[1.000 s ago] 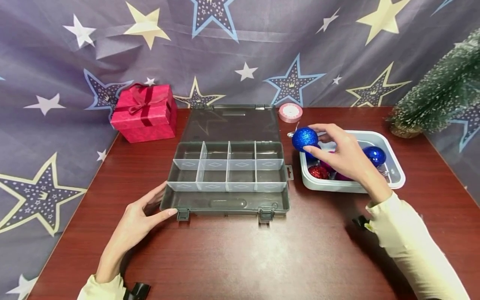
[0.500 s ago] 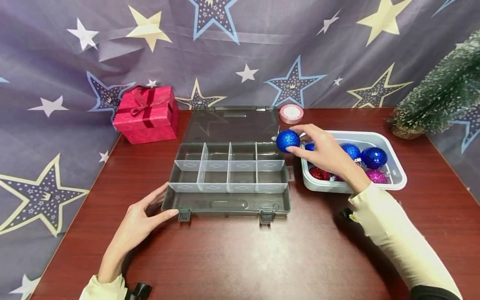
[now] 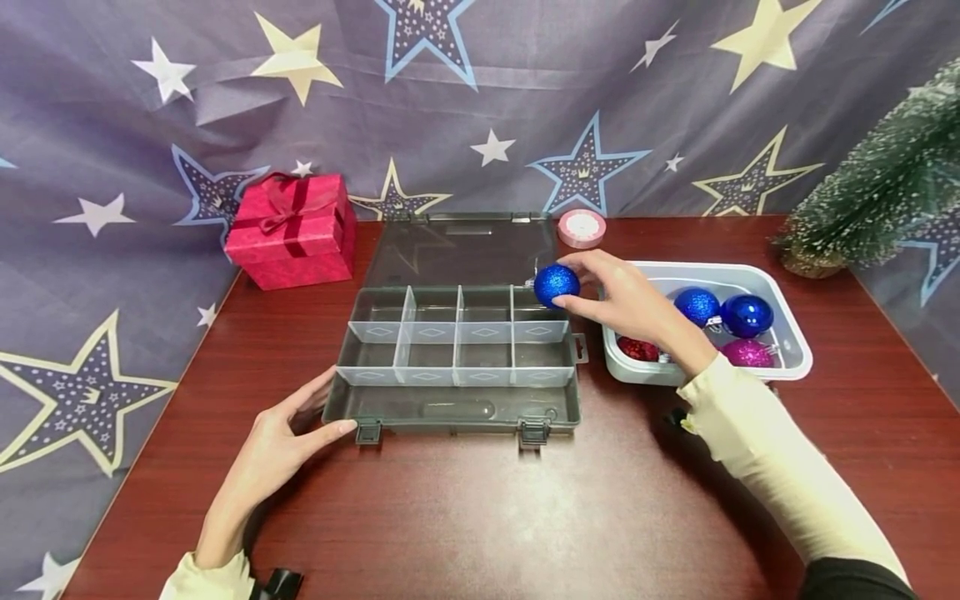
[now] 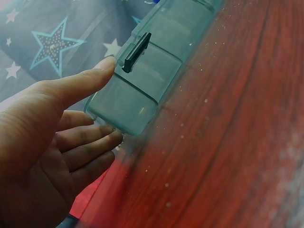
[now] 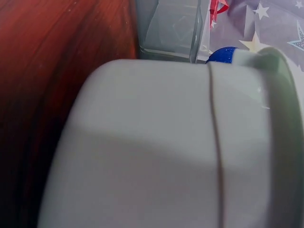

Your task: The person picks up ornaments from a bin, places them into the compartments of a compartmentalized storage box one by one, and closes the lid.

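My right hand [image 3: 618, 296] pinches a glittery blue Christmas ball [image 3: 557, 286] with a silver cap. It holds the ball over the back right compartment of a grey see-through organizer box [image 3: 453, 407]. In the right wrist view, a sliver of the blue ball [image 5: 222, 54] shows past the white tub, which hides the hand. At the box's front left corner, my left hand [image 3: 270, 450] touches it with relaxed fingers, thumb beside the latch [image 3: 368, 431]. The left wrist view shows that hand [image 4: 61, 128] with its thumb tip against the box wall [image 4: 137, 76].
A white tub [image 3: 797, 333] right of the box holds blue, red and pink balls, partly hidden by my right arm. Behind stand a red gift box [image 3: 292, 233], a ribbon roll [image 3: 582, 227] and a small frosted tree [image 3: 877, 183]. The box's lid [image 3: 465, 250] lies folded back.
My right hand has carried the blue ball leftward from above the white tub to over the organizer box's back right compartment. The left hand stays at the box's corner.
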Available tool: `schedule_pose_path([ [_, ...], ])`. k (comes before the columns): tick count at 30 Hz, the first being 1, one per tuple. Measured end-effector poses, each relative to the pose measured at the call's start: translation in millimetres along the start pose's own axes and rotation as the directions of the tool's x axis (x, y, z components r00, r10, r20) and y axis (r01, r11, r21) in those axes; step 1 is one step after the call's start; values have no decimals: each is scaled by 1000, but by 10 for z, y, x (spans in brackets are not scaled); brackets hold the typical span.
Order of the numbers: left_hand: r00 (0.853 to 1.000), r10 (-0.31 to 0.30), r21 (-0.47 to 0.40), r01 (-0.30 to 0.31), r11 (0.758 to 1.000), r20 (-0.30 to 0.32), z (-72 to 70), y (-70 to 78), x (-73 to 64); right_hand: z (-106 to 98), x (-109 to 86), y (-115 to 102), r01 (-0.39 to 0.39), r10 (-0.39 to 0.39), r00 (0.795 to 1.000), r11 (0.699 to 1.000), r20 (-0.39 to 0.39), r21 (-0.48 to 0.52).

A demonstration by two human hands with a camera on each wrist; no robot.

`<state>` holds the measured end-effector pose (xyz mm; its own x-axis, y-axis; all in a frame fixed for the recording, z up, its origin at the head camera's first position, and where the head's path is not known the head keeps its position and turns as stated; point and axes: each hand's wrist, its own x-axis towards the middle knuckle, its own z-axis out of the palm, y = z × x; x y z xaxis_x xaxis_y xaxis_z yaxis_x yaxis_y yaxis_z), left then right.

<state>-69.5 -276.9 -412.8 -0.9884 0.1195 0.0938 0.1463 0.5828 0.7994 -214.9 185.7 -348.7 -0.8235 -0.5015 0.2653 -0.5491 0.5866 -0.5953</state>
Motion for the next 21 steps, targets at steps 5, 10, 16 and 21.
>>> schedule_pose_path([
  [5, 1000, 1, -9, -1, 1000, 6, 11, 4, 7, 30, 14, 4, -4, 4, 1000, 1000, 23, -10],
  [10, 1000, -9, -18, 9, 1000, 9, 14, 1, -3, -15, -35, 11, -6, 6, 1000, 1000, -22, 6],
  [16, 1000, -10, -12, 10, 1000, 7, 7, -2, -13, -249, -261, 76, -26, 26, 989, 1000, -147, 0],
  [21, 1000, -13, -11, 13, 1000, 13, -8, 9, -12, -492, -528, 207, -126, 107, 965, 990, -241, -64],
])
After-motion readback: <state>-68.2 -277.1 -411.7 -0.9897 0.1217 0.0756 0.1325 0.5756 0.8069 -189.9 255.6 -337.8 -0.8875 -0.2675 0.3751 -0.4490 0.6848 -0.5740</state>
